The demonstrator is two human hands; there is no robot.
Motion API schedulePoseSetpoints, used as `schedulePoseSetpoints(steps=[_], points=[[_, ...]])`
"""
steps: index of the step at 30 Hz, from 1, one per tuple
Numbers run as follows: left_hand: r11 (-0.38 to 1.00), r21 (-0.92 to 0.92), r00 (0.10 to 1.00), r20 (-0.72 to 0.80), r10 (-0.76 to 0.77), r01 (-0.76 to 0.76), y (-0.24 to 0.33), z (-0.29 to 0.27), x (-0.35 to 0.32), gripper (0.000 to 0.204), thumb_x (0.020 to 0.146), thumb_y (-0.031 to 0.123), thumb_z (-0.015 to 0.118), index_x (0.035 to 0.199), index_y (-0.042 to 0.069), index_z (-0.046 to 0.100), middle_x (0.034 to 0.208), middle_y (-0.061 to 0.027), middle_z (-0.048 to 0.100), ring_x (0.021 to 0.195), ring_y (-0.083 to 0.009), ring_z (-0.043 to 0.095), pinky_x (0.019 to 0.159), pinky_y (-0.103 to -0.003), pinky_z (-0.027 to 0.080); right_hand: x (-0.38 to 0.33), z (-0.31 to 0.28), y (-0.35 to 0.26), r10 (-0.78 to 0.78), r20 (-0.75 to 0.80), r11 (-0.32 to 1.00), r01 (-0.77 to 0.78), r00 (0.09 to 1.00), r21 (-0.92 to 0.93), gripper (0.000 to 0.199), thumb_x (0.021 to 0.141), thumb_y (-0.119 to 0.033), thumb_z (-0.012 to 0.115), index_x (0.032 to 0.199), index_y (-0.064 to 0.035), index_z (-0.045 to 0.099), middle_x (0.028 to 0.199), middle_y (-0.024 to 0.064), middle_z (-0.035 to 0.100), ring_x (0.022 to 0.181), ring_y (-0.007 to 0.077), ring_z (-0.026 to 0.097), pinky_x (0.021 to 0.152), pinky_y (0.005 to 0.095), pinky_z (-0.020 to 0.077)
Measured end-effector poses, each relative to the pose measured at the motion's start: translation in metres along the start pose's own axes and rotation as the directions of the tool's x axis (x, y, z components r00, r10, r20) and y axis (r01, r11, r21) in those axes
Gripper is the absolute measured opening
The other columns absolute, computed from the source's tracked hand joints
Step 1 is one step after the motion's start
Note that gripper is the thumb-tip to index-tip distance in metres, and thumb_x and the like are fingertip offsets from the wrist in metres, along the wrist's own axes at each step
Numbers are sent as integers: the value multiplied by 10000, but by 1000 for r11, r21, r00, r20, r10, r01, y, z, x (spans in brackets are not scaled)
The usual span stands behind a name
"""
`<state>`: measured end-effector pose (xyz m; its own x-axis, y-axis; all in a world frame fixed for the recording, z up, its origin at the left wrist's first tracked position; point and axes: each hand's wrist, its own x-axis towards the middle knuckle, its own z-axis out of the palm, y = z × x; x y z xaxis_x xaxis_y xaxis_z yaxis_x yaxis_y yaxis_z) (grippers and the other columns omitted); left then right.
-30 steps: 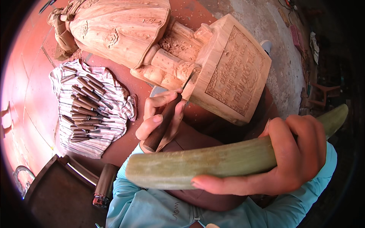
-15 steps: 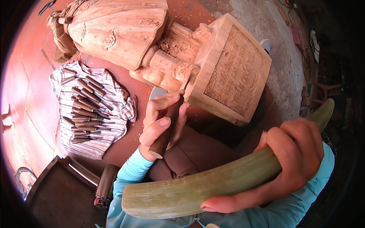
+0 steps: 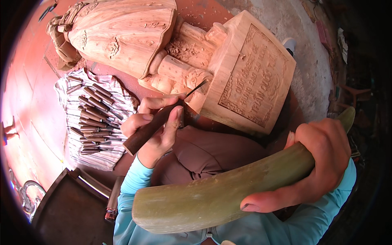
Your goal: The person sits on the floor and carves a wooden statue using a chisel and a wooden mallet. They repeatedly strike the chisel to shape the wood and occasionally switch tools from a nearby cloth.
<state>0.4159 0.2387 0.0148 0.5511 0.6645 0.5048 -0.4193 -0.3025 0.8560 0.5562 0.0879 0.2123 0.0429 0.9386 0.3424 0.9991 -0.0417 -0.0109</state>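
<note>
While the left hand (image 3: 153, 130) pinches the chisel (image 3: 159, 120) against the wooden statue (image 3: 179, 69) (centre frame), the right hand (image 3: 322, 163), fingers wrapped round the mallet (image 3: 212, 200), should probably strike squarely.

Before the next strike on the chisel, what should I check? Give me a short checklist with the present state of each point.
1. Chisel held firmly in left hand: ok, fingers wrap the dark handle.
2. Blade tip on the statue: ok, it meets the carved wood near the base.
3. Mallet gripped by right hand: ok, held near its thin end.
4. Mallet lined up with the handle end: not ok, it lies low and off to the side.
5. Blade sharpness: cannot tell.
6. Spare chisels away from the strike: ok, on the striped cloth to the left.
</note>
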Motion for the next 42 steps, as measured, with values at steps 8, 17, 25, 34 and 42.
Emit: schedulePoseSetpoints(steps=[8,17,25,34,42], points=[[994,-111,999,42,-18,22,-22,3,29,415,779,-101,657,931,61,306,827,-203,619,806,-249,663,656,-274,515,9,-9,17,-28,153,999,24,988,30,538,608,-164,774,1084,-370,633,753,41,510,526,169,487,451,241,380],[980,145,985,82,-150,137,-44,-44,-16,444,862,-33,584,1250,47,384,1091,-114,542,935,-173,570,820,-273,470,40,-3,20,-30,45,983,21,999,180,591,655,36,683,1218,-118,591,862,51,661,544,141,510,501,261,464],[931,366,988,147,-40,-17,-3,-22,-28,770,860,-105,546,1405,149,65,1283,-120,393,1081,-179,470,941,-337,420,35,-3,21,-84,40,982,76,996,176,580,648,12,692,1208,-103,593,1018,21,677,587,129,524,545,236,492],[954,292,989,-149,-23,66,-32,-12,-70,741,849,-111,537,1382,140,88,1329,-126,361,1119,-218,442,987,-408,381,44,3,23,-192,59,961,175,980,214,535,688,-67,694,1210,-131,593,1089,23,663,650,137,578,618,248,521],[928,370,999,-52,-12,31,-28,-19,-70,640,843,-100,550,1328,91,178,1277,-132,412,1077,-215,472,958,-397,395,42,23,25,-168,85,966,147,982,214,537,690,-62,691,1213,-130,589,1091,26,662,662,142,580,624,250,521]])
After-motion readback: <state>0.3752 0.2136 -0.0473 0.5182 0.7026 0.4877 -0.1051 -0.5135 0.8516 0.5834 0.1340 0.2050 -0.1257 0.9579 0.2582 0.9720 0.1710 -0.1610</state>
